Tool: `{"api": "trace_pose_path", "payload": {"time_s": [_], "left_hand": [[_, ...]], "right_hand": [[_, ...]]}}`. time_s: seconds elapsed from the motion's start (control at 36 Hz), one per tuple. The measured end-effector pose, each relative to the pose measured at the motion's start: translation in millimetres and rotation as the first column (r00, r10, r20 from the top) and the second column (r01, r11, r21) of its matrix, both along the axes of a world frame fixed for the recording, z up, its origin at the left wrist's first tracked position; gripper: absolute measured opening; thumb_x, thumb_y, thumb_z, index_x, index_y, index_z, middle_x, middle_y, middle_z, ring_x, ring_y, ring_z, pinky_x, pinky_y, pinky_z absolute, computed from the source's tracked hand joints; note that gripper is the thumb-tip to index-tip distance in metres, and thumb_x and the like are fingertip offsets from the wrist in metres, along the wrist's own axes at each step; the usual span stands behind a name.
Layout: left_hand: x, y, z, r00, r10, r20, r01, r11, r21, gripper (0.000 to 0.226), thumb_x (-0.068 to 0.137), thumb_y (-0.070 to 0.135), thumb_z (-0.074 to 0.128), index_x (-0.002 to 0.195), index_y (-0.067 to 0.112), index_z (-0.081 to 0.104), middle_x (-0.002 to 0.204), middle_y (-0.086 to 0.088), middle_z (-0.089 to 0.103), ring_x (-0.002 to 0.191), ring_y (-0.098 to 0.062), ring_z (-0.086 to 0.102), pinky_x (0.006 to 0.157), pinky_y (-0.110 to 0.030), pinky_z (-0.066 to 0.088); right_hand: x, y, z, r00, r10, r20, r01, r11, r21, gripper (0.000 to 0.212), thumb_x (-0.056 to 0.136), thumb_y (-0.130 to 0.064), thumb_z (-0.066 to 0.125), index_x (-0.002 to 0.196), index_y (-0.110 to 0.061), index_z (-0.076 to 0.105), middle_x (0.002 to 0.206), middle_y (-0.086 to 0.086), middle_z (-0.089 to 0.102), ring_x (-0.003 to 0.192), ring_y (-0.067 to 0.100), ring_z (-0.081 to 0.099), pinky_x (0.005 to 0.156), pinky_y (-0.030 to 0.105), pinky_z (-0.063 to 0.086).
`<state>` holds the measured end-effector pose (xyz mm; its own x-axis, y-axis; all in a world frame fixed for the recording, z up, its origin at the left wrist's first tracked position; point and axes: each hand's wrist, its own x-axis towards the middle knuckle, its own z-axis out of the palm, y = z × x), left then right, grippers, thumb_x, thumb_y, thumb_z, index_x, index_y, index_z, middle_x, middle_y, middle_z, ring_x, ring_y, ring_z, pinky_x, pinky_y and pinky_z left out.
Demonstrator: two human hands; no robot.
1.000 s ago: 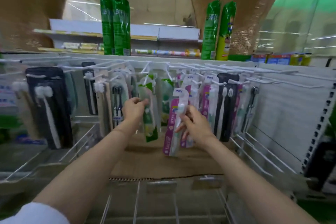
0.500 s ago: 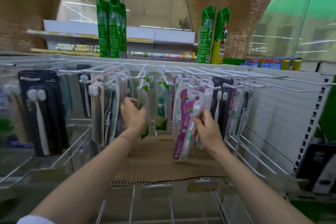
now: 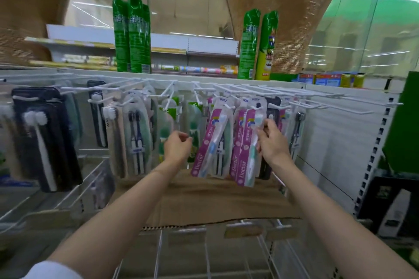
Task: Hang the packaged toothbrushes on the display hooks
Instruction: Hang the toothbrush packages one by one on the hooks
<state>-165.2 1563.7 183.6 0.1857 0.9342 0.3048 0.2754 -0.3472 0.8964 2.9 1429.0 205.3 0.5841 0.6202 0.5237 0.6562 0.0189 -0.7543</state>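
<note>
Pink and white packaged toothbrushes (image 3: 248,149) with the word "Doctor" hang on the white display hooks (image 3: 254,106), to the right of the middle of the rack. The right hand (image 3: 271,142) pinches the front pack of this group at its right edge, with thumb and fingers curled on the plastic; this pack hangs a little tilted. One more pink pack (image 3: 212,140) hangs just left of them, on the next hook, also tilted. The left hand (image 3: 178,147) is further left of that pack, in front of a green pack (image 3: 193,133); its fingers are curled and its grip holds nothing. Below the pink packs a sheet of brown cardboard (image 3: 215,201) lies on the wire shelf (image 3: 204,253). Far left of them hang black packs (image 3: 45,133) with white brushes.
</note>
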Motion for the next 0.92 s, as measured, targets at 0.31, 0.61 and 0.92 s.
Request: {"api": "trace_pose_path", "payload": {"time_s": [0.31,0.61,0.92], "left_hand": [[23.3,34.4,12.9,0.992,-0.123,0.009,0.122,0.977,-0.175,0.049,0.095,0.016,0.049,0.141,0.015,0.033,0.129,-0.012,0.056,0.114,-0.030,0.056,0.098,-0.041,0.045],[34.3,39.8,4.0,0.992,-0.106,-0.073,0.097,0.988,-0.123,0.036,0.088,0.018,0.062,0.118,0.011,0.045,0.110,-0.004,0.055,0.093,-0.019,0.056,0.073,-0.029,0.044],[18.4,-0.1,0.8,0.991,0.019,-0.130,0.000,0.990,0.142,0.022,0.094,0.017,0.051,0.111,0.005,0.046,0.105,-0.013,0.060,0.094,-0.026,0.060,0.071,-0.029,0.042]], "right_hand": [[-5.6,-2.0,-5.2,0.985,-0.091,0.143,0.090,0.996,0.012,0.023,0.092,-0.033,0.056,0.088,-0.013,0.046,0.083,0.004,0.053,0.079,0.023,0.051,0.067,0.030,0.037],[-41.6,5.9,-11.8,0.889,0.435,0.140,-0.353,0.849,-0.394,0.029,0.098,-0.030,0.046,0.076,-0.014,0.057,0.078,0.004,0.068,0.049,0.006,0.059,0.057,0.022,0.049],[-77.0,32.1,-10.0,0.954,0.301,0.016,-0.289,0.929,-0.233,0.030,0.099,-0.025,0.044,0.127,-0.015,0.048,0.108,0.012,0.066,0.074,0.024,0.068,0.053,0.018,0.052]]}}
